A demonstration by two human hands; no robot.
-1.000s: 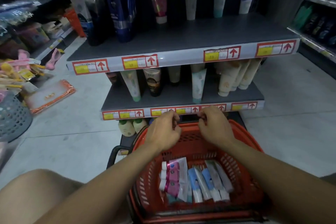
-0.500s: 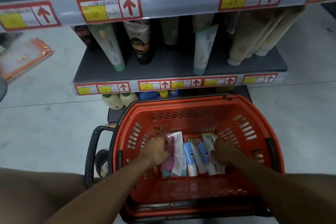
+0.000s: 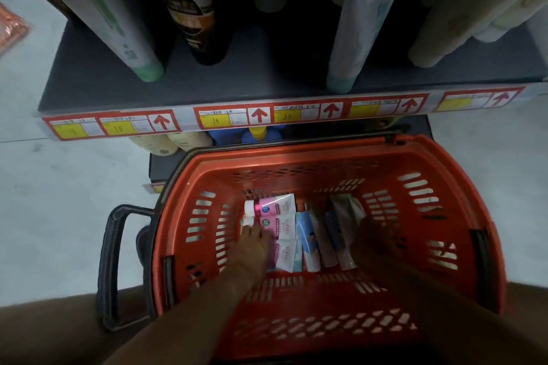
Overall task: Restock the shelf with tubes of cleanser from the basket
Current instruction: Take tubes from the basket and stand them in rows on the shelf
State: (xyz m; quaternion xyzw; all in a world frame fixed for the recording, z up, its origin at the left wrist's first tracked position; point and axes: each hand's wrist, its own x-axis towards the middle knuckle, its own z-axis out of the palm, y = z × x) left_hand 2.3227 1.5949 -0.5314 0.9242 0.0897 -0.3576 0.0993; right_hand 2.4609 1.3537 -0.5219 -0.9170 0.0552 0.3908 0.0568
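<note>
Nearest me, both forearms run up from the bottom edge into the red basket [image 3: 462, 216], which fills the lower middle of the view. A black handle [image 3: 111, 270] hangs off the basket's side at nine o'clock.

Left hand [image 3: 252, 249] is down on the basket floor, fingertips resting on the white caps of the pink-and-white tubes [image 3: 278, 219] at eleven o'clock from the wrist. I cannot tell whether the fingers have closed on a tube or only touch it.

Right hand [image 3: 373, 241] is in shadow at the three o'clock side of the pile, laid over the ends of the grey and blue tubes [image 3: 329, 240]. Too dark and blurred; grip unreadable.

The tubes lie flat, side by side, in the centre of the basket floor: pink ones crosswise on the left, blue and grey ones lengthwise on the right.

At twelve o'clock beyond the basket rim, the shelf [image 3: 118, 80] edge carries yellow price labels with red arrows [image 3: 258, 116]. On the shelf stand tubes cap-down: a green-capped tube [image 3: 118, 24], a dark tube [image 3: 192, 9], a pale blue tube [image 3: 364, 18].
</note>
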